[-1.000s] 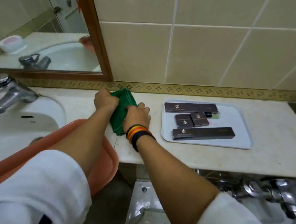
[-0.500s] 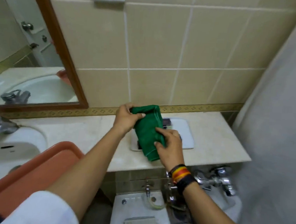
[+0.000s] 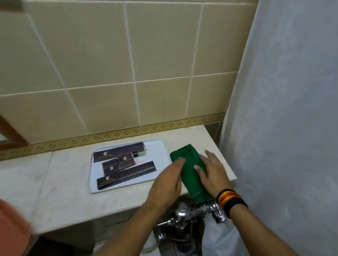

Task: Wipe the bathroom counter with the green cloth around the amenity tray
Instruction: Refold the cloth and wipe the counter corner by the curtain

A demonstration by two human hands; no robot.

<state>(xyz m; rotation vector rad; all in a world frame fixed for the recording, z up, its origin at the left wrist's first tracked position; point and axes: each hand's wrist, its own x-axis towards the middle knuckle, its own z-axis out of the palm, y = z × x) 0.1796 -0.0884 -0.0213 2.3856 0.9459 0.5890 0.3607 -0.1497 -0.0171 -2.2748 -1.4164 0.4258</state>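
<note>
Both my hands, left [image 3: 166, 183] and right [image 3: 212, 175], press flat and open on the green cloth [image 3: 191, 174], on the counter [image 3: 63, 190] just right of the amenity tray [image 3: 159, 149]

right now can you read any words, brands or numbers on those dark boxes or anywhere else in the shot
No text can be quoted.
Dark boxes on the amenity tray: each bears a small pale emblem with a line of print beside it, too small and blurred to read.
Faint red marks on the tray beside the boxes: not legible.
Green cloth, wall tiles, wristbands: no lettering visible.
</note>
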